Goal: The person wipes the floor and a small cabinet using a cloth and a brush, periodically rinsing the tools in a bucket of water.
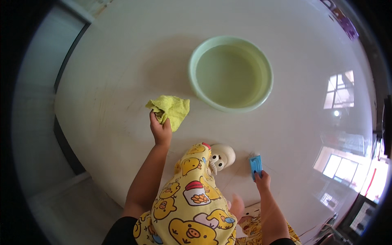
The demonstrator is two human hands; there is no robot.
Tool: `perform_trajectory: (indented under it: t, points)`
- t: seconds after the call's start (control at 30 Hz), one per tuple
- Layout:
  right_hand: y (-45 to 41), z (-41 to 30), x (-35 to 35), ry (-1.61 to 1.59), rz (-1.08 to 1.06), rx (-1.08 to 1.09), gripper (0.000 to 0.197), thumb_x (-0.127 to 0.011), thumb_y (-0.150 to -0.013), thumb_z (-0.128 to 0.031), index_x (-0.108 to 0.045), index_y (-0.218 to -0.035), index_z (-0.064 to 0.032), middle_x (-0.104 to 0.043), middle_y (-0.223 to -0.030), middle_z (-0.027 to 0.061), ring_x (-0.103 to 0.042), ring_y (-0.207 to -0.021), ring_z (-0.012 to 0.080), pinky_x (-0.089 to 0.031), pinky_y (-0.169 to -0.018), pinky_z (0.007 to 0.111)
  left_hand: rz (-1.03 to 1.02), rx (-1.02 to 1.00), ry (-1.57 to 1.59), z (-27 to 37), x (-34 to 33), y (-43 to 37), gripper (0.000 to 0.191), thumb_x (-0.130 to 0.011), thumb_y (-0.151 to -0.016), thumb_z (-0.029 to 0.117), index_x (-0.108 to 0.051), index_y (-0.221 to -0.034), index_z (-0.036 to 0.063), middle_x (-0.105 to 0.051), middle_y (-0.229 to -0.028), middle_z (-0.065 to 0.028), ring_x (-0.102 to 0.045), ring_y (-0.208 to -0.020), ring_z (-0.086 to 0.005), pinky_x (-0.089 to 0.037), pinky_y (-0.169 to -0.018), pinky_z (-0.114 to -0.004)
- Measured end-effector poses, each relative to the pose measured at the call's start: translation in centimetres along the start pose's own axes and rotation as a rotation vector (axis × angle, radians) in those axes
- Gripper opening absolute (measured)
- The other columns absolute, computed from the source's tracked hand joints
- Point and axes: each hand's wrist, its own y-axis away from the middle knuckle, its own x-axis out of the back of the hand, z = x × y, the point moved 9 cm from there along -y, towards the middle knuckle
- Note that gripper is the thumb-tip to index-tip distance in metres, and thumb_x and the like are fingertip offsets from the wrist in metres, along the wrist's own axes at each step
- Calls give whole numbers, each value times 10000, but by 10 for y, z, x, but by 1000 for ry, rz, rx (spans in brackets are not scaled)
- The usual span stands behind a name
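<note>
My left hand point(160, 131) grips a crumpled yellow-green cloth point(175, 111), pinched between thumb and fingers. The cloth is over the pale glossy floor point(122, 76), left of the basin; whether it touches the floor is unclear. In my right hand point(262, 180) is a small light-blue plastic tool point(255, 163), perhaps a brush or scraper, pointing away from me. Some dark, hair-like marks point(251, 155) lie by its far end. Ahead stands a round pale-green plastic basin point(269, 79) holding slightly cloudy water point(226, 76).
My knee in yellow cartoon-print trousers point(190, 190) and a white slipper with a face point(225, 153) are between my hands. A dark-edged doorway or wall base point(69, 150) runs along the left. Cables and dark equipment point(330, 228) sit at lower right. Window reflections point(340, 90) shine on the floor.
</note>
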Motion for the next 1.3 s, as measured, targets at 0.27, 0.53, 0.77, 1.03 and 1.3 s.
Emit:
perform_trajectory:
  t: [0.27,0.53,0.77,1.03,1.3]
  points:
    - [-4,-31,24,294,451,340,257,-585,-766,-225,-512,-908,-23,-560,-750,83,-530,-660,172,-432,-608,303,250,212,68,-97,52,61,420,-417,-756,-19,-333,-1166,-58,-496,-1029,-149,-509,-923,-233,-392,-827,-300]
    - [-124,-161,-22,-832,-290,-129,378,-440,-854,-400,-458,-1056,-81,-571,-966,66,-559,-827,155,-421,-722,270,242,261,-15,-92,48,79,410,-460,-797,39,-334,-1183,-19,-481,-1072,-146,-492,-961,-246,-380,-837,-321]
    - [-160,-228,-1,-739,-209,-239,259,-511,-847,-241,-504,-955,-5,-564,-873,89,-546,-787,174,-440,-720,281,150,225,-22,-67,38,65,400,-461,-781,22,-350,-1161,-31,-494,-1026,-157,-507,-918,-253,-395,-813,-320]
    - [-172,-196,25,-822,-66,-247,199,-589,-774,-224,-505,-791,-45,-528,-692,43,-465,-598,139,-437,-635,271,133,265,-64,-49,33,54,402,-447,-771,2,-351,-1160,-33,-499,-1017,-142,-509,-894,-221,-403,-801,-305]
    - [-168,-164,64,-703,-44,-217,207,-563,-783,-253,-531,-783,-48,-513,-696,26,-434,-571,101,-424,-611,243,145,249,-28,-49,33,54,424,-467,-767,5,-343,-1170,-40,-489,-1045,-127,-496,-917,-207,-395,-812,-293]
